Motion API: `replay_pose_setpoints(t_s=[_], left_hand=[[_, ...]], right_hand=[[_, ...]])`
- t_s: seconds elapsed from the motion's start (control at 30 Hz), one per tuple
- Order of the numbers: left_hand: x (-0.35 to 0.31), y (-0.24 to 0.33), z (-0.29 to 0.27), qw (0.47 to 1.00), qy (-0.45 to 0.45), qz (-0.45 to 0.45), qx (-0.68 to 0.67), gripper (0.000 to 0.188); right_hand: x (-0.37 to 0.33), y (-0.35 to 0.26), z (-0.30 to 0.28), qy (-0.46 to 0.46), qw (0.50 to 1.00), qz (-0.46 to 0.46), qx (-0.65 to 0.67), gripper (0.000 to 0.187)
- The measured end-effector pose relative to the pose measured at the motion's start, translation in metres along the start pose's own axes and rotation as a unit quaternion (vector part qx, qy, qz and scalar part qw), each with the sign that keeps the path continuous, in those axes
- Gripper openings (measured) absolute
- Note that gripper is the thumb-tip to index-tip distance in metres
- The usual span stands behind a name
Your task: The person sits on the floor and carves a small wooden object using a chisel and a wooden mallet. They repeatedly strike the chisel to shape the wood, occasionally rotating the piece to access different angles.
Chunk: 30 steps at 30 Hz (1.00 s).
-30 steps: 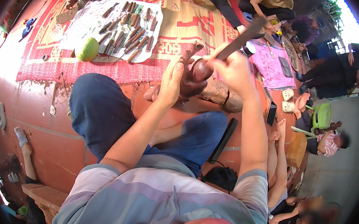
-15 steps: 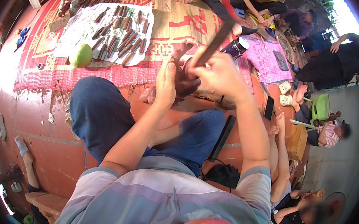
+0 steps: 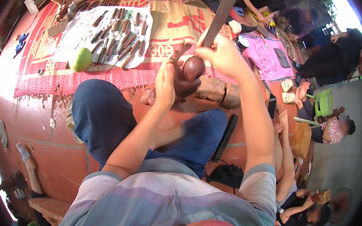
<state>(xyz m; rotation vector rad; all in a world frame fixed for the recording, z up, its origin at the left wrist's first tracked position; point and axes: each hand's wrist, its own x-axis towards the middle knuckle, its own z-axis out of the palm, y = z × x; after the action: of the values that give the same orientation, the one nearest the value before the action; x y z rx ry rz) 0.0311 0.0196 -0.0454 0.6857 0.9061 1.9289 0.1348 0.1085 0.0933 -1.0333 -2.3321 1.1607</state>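
My left hand (image 3: pixel 165 82) is closed round the side of a dark reddish-brown wooden carving (image 3: pixel 186 87), which has a smooth round head-like knob and a branching upper part. My right hand (image 3: pixel 224 56) grips a long, flat, dark strip-shaped tool (image 3: pixel 220 17) near its lower end; its exact kind I cannot make out. The tool points up and away from me, and that hand is just beyond and right of the round knob. Behind and right of the carving lies a short, rough log (image 3: pixel 230 94).
Wooden-handled carving tools (image 3: pixel 126 43) lie on a white sheet (image 3: pixel 78 31) on a red and yellow mat (image 3: pixel 167 23). A green round fruit (image 3: pixel 80 60) sits at the sheet's near edge. Several people sit around, a pink cloth (image 3: pixel 263 55) lies right, and a phone (image 3: pixel 272 106) is beside my right forearm.
My right hand and the flat tool have moved up and away from the carving, uncovering its round knob and the log. My left hand still holds the carving in nearly the same place.
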Motion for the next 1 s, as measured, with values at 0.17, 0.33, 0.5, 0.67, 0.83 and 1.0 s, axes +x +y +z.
replay_pose_setpoints(t_s=[0.17, 0.33, 0.5, 0.67, 0.83, 1.0], left_hand=[[0.002, -0.015, -0.001, 0.994, -0.03, 0.094, 0.048, 0.051], [0.001, -0.012, -0.002, 0.994, -0.026, 0.093, 0.058, 0.052], [0.001, -0.014, 0.0, 0.996, -0.014, 0.083, 0.044, 0.049], [0.0, -0.011, 0.003, 0.994, -0.017, 0.085, 0.06, 0.05], [-0.001, -0.013, 0.002, 0.995, -0.031, 0.09, 0.035, 0.049], [-0.002, -0.007, 0.006, 0.997, -0.014, 0.065, 0.037, 0.046]], right_hand=[[-0.001, 0.005, 0.004, -0.015, 0.999, -0.021, -0.033, 0.01], [-0.011, 0.007, 0.01, 0.019, 0.999, -0.029, -0.003, 0.011], [0.005, 0.004, 0.007, 0.05, 0.995, -0.039, -0.073, 0.014], [-0.019, -0.009, 0.019, 0.019, 0.969, -0.105, -0.221, 0.019], [-0.002, -0.001, 0.005, 0.057, 0.997, -0.017, -0.049, 0.017], [-0.003, -0.012, 0.013, 0.036, 0.988, -0.014, -0.147, 0.015]])
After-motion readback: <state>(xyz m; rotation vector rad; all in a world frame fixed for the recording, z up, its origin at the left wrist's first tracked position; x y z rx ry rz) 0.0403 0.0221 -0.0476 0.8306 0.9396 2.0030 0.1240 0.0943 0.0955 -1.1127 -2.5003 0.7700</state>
